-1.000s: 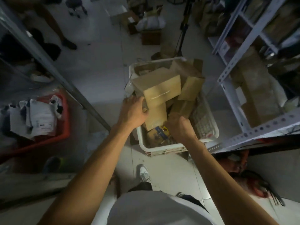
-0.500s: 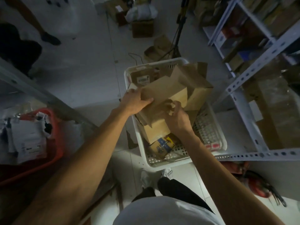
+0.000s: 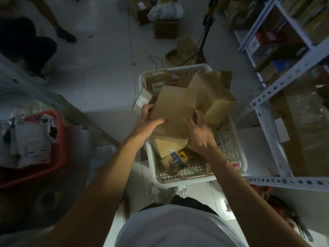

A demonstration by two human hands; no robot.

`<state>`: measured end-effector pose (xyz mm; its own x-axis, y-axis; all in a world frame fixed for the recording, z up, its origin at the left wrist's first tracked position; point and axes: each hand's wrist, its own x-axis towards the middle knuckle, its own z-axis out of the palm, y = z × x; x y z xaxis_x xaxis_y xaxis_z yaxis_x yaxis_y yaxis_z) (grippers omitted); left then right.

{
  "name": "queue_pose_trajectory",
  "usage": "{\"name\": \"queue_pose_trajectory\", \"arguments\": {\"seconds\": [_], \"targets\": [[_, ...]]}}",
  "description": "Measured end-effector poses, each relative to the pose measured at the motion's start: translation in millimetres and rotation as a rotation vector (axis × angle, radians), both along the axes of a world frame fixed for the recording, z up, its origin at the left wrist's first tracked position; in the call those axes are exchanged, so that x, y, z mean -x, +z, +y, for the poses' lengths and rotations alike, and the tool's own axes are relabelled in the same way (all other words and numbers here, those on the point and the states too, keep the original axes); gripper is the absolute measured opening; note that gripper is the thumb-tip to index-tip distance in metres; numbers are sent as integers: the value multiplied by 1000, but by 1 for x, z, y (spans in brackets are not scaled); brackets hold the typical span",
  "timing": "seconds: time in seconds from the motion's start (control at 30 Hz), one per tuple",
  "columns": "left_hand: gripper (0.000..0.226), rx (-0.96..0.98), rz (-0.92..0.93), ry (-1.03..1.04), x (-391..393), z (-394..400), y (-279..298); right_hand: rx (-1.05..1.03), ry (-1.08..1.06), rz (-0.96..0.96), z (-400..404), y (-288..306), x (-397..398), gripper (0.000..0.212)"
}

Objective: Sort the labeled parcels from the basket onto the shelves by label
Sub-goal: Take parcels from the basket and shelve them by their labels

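Note:
A white perforated basket [image 3: 199, 180] stands on the floor in front of me, filled with several brown cardboard parcels. Both hands hold one plain brown parcel [image 3: 175, 107] above the basket. My left hand [image 3: 148, 123] grips its left edge with the thumb on top. My right hand [image 3: 199, 132] grips its lower right corner. Another brown parcel [image 3: 215, 97] leans at the basket's right side. A parcel with a white label [image 3: 157, 82] lies at the far end. A blue and yellow packet [image 3: 177, 160] rests on the basket's bottom.
White metal shelves [image 3: 277, 93] holding boxes rise on the right. A red basket [image 3: 58, 139] with white mail bags sits at the left behind a grey shelf post [image 3: 58, 102]. More boxes [image 3: 165, 28] and a tripod [image 3: 204, 34] stand on the floor beyond. A person's legs [image 3: 60, 31] are at top left.
Both hands have lifted the brown parcel off the pile and turned it, so a broad plain face now points up. My view has shifted closer over the basket.

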<state>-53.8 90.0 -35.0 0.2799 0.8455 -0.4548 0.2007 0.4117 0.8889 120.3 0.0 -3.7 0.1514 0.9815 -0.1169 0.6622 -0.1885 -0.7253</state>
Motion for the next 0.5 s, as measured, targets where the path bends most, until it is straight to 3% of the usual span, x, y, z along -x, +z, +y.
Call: {"name": "queue_pose_trajectory", "arguments": {"seconds": [0.1, 0.2, 0.33, 0.43, 0.5], "targets": [[60, -2, -106, 15, -6, -19, 1, 152, -230, 335, 0, -2, -9, 58], [65, -51, -107, 36, -11, -34, 7, 155, -216, 352, -8, -10, -18, 85], [61, -193, -85, 109, -16, -53, 18, 154, -226, 433, -19, -19, -20, 88], [72, -344, 82, 76, -16, -62, 33, 135, -231, 476, -17, -15, -14, 81], [83, -467, 353, 49, -21, -65, 43, 134, -238, 539, -10, -11, -6, 79]]}}
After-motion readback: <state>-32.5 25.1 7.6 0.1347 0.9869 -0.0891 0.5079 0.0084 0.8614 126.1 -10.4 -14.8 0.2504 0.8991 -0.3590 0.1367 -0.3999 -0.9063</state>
